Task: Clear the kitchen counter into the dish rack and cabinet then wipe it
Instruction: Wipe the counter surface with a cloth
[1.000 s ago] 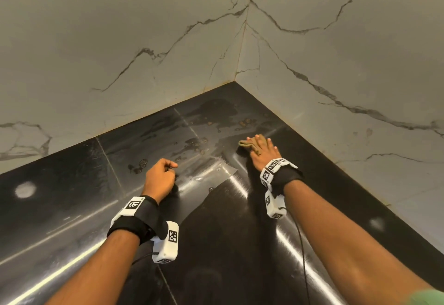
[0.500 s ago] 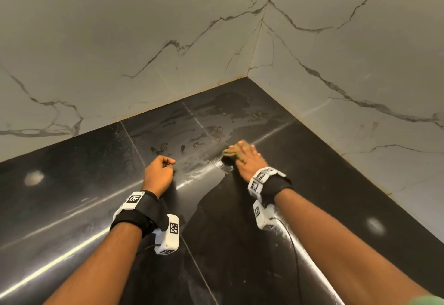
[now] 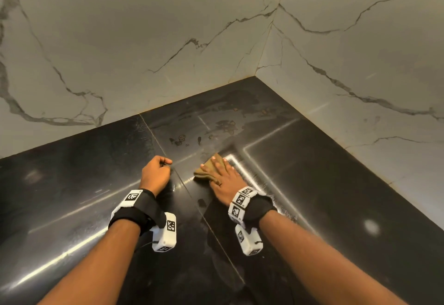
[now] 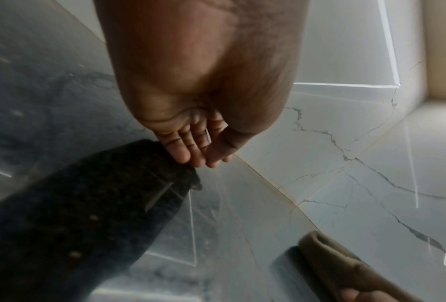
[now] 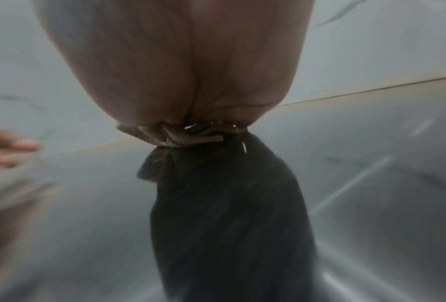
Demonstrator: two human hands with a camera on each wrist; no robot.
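Observation:
A glossy black counter (image 3: 324, 184) fills the corner between two marble walls. My right hand (image 3: 222, 174) lies flat with straight fingers, pressing an olive-brown cloth (image 3: 206, 169) onto the counter near its middle. The cloth also shows as a folded edge (image 4: 346, 265) in the left wrist view and as a crumpled strip (image 5: 188, 134) under the palm in the blurred right wrist view. My left hand (image 3: 157, 170) rests on the counter just left of the cloth, curled into a fist that holds nothing (image 4: 193, 151).
Smears and brownish spots (image 3: 223, 124) mark the counter toward the far corner. White marble walls (image 3: 144, 40) close off the back and right sides. A seam (image 3: 168, 155) runs across the counter between the hands.
My right hand has dragged the cloth from near the far corner toward me and to the left, closer to my left fist. The left hand has stayed in place.

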